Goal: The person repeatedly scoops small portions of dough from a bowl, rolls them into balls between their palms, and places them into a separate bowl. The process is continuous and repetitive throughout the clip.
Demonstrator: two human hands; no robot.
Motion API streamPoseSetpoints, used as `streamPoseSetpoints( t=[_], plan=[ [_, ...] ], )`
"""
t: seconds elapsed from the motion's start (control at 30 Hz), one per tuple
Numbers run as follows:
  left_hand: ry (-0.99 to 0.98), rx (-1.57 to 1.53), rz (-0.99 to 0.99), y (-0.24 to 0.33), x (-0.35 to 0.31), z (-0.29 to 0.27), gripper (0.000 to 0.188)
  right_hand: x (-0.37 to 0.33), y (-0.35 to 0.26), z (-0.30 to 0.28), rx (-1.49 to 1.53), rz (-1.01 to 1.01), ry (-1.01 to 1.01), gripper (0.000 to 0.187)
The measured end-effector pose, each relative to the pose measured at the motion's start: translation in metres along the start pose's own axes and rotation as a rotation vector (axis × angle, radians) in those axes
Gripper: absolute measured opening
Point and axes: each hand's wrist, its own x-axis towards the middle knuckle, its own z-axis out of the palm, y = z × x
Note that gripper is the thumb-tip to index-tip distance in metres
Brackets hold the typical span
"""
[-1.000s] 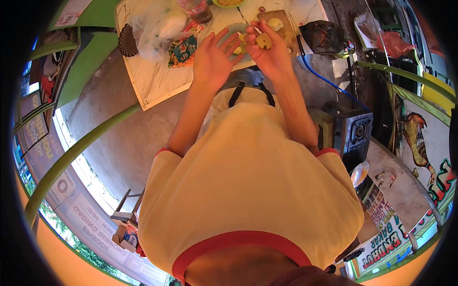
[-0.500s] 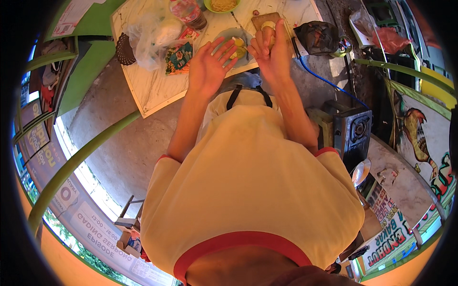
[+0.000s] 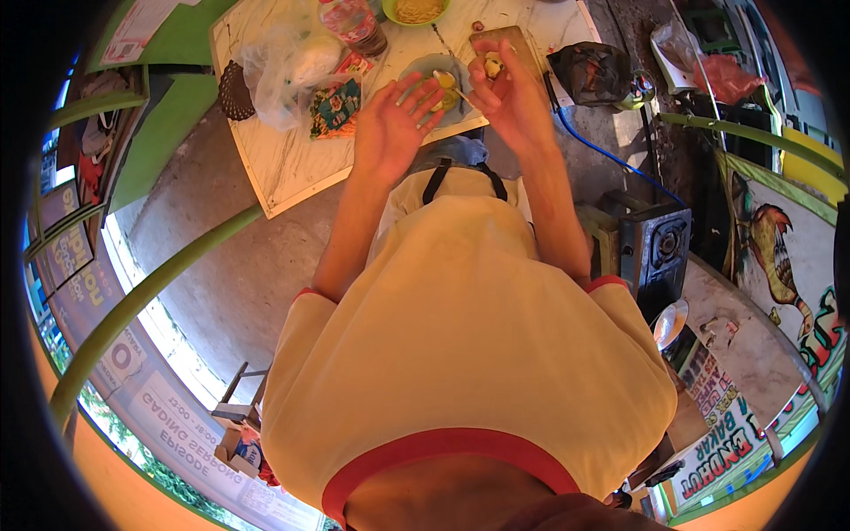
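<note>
My left hand is raised palm up at the table's near edge, its fingers spread and nothing in it. My right hand is beside it on the right, fingers curled. A pale yellow piece of food shows at its fingertips; whether they grip it or it rests beyond them is unclear. A thin, light stick-like thing runs between the right fingers and a grey plate. Yellow and whitish food lies on that plate, between the hands. Behind the right hand is a wooden board.
On the marble-patterned table are a colourful food packet, clear plastic bags, a jug-like container with drink and a green bowl of noodle-like food. A black plastic bag sits right; a stove stands below it.
My right hand has turned and shifted slightly right, its raised index finger now bent lower. The pale yellow piece appears lower and the thin stick-like thing shows. My left hand stays nearly still.
</note>
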Motion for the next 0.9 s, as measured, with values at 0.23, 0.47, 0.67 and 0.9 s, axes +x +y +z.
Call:
streamPoseSetpoints(
  t=[0.23, 0.47, 0.67, 0.9],
  plan=[
    [-0.015, 0.014, -0.024, -0.007, 0.003, 0.004, 0.040, 0.001, -0.003, 0.010, 0.377, 0.126, -0.089, 0.058],
    [-0.026, 0.006, -0.024, -0.010, 0.000, 0.004, 0.039, 0.003, -0.003, 0.006, 0.481, 0.119, -0.252, 0.065],
    [-0.046, 0.014, -0.011, -0.011, -0.002, -0.001, 0.038, -0.002, -0.006, 0.009, 0.375, 0.077, -0.258, 0.067],
    [-0.061, 0.016, -0.046, -0.016, 0.006, -0.004, 0.040, -0.020, -0.018, 0.013, 0.153, -0.012, -0.121, 0.074]
  ],
)
